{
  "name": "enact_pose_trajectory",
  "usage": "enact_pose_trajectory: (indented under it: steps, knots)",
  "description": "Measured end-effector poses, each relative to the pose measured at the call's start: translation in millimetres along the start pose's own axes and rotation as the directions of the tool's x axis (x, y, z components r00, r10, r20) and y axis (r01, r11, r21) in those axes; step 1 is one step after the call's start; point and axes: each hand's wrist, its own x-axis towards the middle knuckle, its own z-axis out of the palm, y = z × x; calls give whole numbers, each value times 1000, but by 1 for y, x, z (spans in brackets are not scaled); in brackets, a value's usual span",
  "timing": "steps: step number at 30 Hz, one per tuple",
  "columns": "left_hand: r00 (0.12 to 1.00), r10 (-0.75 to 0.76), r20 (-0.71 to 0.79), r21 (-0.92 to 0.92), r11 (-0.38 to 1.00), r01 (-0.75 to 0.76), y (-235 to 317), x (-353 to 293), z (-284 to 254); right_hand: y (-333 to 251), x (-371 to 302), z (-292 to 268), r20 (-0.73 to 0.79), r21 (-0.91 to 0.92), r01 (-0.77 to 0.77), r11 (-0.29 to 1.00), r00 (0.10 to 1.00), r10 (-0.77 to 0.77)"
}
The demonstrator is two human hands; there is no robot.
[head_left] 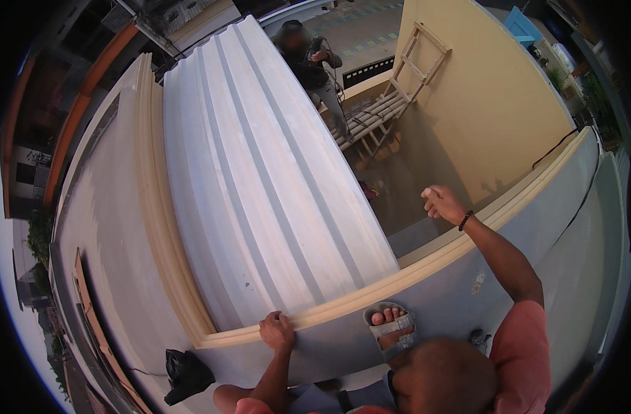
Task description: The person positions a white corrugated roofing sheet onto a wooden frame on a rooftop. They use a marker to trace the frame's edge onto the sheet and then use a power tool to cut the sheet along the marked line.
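My left hand [277, 332] rests on the cream molded ledge [322, 301], its fingers curled over the edge beside the lower end of a ribbed metal roofing sheet [260, 159]. This pale sheet lies sloping across the opening in long parallel ribs. My right hand [444, 205] is raised over the open gap to the right of the sheet, a dark beaded bracelet on its wrist. Its fingers are curled closed, and whatever they may hold cannot be made out. My sandaled foot [389, 324] stands on the grey surface just behind the ledge.
Beyond the sheet, another person [315, 65] holds a dark corded tool near a bamboo scaffold [377, 117]. A wooden ladder-like frame [419, 62] leans on the cream wall [488, 76]. A black plastic bag [188, 376] lies at lower left. The gap drops to a lower floor.
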Motion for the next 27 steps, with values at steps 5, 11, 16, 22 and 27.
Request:
enact_pose_trajectory:
  steps: [5, 11, 16, 22, 27]
  knots:
    - [998, 63, -9, -13, 998, -63, -5, -1, 2, -40, 29, -4, -6, -24, -20, 999, 1000, 20]
    - [996, 86, -5, -50, 995, -86, -16, -2, 7, -134, 69, -2, -15, -159, 76, 984, 997, -80]
    - [999, 34, 8, -41, 999, -34, -18, -3, 7, -221, 107, 12, 12, -272, 201, 941, 978, -206]
    - [1000, 9, 2, -75, 997, -9, -11, -3, 11, -311, 174, 24, 25, -548, 214, 809, 970, -240]
    - [999, 12, -30, -136, 991, -16, -9, -2, 5, -363, 208, 61, -46, -611, 240, 754, 941, -336]
